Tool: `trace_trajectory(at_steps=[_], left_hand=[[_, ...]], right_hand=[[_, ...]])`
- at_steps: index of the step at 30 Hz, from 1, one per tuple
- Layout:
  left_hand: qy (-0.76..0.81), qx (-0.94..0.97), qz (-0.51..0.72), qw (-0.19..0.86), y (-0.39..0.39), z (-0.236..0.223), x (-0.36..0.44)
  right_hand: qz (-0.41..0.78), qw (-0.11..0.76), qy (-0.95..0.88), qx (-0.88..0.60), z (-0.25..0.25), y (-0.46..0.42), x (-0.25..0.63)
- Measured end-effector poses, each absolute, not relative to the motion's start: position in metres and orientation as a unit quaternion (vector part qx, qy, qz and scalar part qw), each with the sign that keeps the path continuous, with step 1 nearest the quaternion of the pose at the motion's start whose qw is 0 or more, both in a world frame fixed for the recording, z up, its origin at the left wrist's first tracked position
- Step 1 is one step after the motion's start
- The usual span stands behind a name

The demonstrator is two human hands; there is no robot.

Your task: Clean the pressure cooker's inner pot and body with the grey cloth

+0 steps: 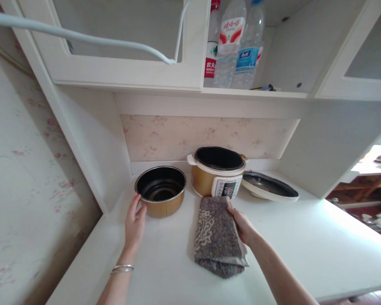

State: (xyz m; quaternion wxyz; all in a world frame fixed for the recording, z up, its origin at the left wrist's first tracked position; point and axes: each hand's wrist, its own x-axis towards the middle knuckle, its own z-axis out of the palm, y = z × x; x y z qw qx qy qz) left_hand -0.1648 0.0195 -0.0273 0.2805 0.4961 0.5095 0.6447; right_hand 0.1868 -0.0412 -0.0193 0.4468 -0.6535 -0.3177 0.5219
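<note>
My left hand (135, 220) rests on the white counter (305, 237) with fingers stretched out, its fingertips touching the left side of a gold inner pot (161, 192) with a black lining. My right hand (243, 224) lies against the right edge of a folded grey patterned cloth (216, 235), gripping it; the fingertips are partly hidden. Behind the cloth stands a gold and white electric cooker (217, 176), open and without its pot. The cooker's lid (269, 186) lies flat to its right.
An upper cabinet (120, 72) with a white cable (82, 38) hangs overhead. Several water bottles (238, 46) stand on an open shelf above. Side panels wall in the counter on the left and right. A wooden table shows at far right.
</note>
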Motion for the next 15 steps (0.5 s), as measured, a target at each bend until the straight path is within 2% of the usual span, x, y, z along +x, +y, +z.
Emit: trace_trajectory(at_steps=[2, 7, 11, 15], left_hand=[[0.511, 0.498, 0.641, 0.282, 0.02, -0.028, -0.165], [0.513, 0.501, 0.638, 0.281, 0.018, -0.027, -0.165], [0.518, 0.503, 0.635, 0.274, 0.018, -0.027, -0.165], [0.515, 0.502, 0.64, 0.271, 0.021, -0.03, -0.165]], right_hand=[[0.498, 0.435, -0.317, -0.68, -0.024, -0.047, 0.198], [0.329, 0.304, -0.389, -0.805, -0.033, -0.061, 0.22], [0.193, 0.249, -0.454, -0.833, -0.033, -0.065, 0.221], [0.209, 0.206, -0.498, -0.816, -0.035, -0.059, 0.203]])
